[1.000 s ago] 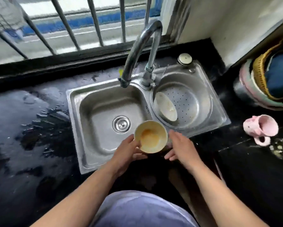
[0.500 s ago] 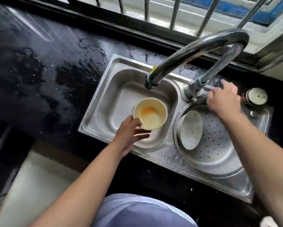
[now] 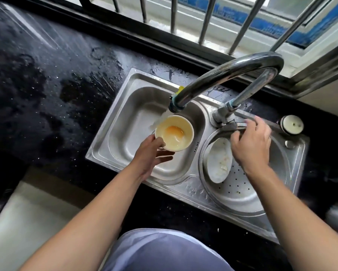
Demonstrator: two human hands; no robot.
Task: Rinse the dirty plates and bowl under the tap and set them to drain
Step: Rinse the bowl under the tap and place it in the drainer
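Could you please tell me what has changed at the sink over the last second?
The right hand left the bowl and took hold of the tap handle. The left hand carried the bowl up under the spout, and water now runs onto its rim. The plate stayed in the right basin, and the orange residue remains in the bowl.

One bowl (image 3: 174, 133), one plate (image 3: 219, 160), one tap (image 3: 227, 75), two sink basins (image 3: 129, 122), two hands (image 3: 148, 155).

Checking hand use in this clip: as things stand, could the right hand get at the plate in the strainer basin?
Probably yes. The right hand rests on the tap lever, directly above the plate leaning in the strainer basin. Nothing lies between them; it would only need to release the lever.
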